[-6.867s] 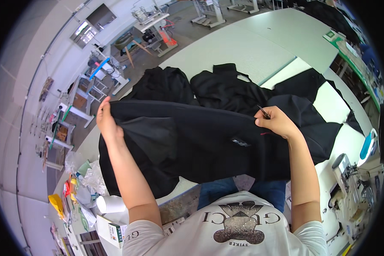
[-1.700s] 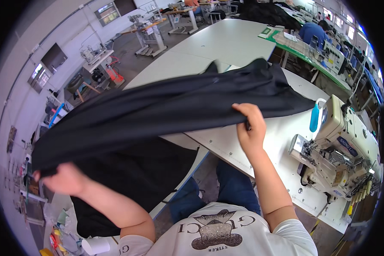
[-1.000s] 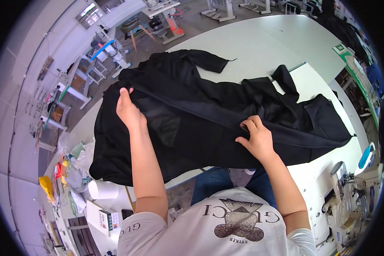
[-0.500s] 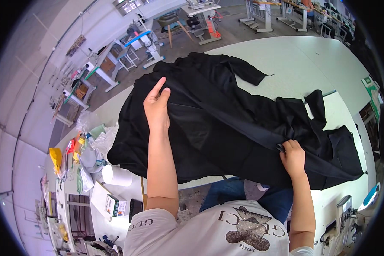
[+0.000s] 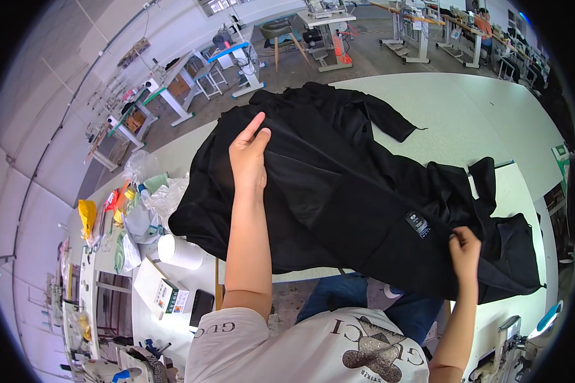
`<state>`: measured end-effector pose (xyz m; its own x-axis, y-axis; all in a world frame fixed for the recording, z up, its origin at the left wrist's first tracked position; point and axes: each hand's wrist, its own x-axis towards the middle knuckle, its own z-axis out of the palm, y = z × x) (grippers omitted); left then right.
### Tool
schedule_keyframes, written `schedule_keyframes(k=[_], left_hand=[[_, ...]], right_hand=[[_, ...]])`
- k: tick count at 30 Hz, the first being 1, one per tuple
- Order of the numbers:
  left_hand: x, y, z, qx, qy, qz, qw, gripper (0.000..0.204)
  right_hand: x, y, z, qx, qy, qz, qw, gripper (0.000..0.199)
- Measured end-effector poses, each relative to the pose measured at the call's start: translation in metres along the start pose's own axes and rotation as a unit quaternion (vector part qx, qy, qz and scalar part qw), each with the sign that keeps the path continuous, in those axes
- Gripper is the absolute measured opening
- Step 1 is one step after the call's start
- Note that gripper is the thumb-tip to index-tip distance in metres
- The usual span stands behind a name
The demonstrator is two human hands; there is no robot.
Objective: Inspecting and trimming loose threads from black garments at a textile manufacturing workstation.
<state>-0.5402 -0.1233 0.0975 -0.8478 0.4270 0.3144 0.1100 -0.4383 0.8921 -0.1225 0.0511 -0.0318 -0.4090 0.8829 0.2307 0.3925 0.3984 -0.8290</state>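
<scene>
One black, matte cloth garment lies across the smooth, pale-green surface, apparently kept flat by the left hand, its grip spread and empty, while the right hand curls half-closed at its folded edge, any pinch unconfirmed.

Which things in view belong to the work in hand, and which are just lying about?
In hand:
- black fabric, left hand and right hand both at it
- label on the fabric

Apparently just lying about:
- white cylinder
- yellow packet
- crumpled plastic
- dark phone-like slab
</scene>
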Motion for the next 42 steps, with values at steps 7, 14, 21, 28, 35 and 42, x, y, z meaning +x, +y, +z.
schedule_keyframes(k=[7,14,21,28,35,42], left_hand=[[0.003,-0.007,-0.01,-0.019,-0.022,-0.005,1.0,0.037],[0.01,-0.023,-0.011,-0.015,-0.032,-0.006,0.999,0.038],[0.0,-0.036,0.022,0.064,0.0,0.023,0.998,0.036],[-0.122,-0.065,0.169,0.227,-0.351,0.172,0.892,0.03],[-0.194,-0.085,0.221,0.163,-0.615,-0.055,0.769,0.022],[-0.141,-0.057,0.181,-0.09,-0.411,-0.278,0.863,0.016]], right_hand=[[0.017,-0.018,-0.076,0.085,-0.13,0.053,0.986,0.013],[0.02,-0.015,-0.094,0.066,-0.182,0.054,0.98,0.011],[0.017,-0.027,-0.09,0.13,-0.183,0.061,0.972,0.013],[0.019,-0.036,-0.083,0.156,-0.22,0.048,0.962,0.012],[0.018,-0.047,-0.098,0.15,-0.231,0.013,0.961,0.015],[-0.001,-0.038,-0.159,-0.095,-0.025,-0.057,0.993,0.024]])
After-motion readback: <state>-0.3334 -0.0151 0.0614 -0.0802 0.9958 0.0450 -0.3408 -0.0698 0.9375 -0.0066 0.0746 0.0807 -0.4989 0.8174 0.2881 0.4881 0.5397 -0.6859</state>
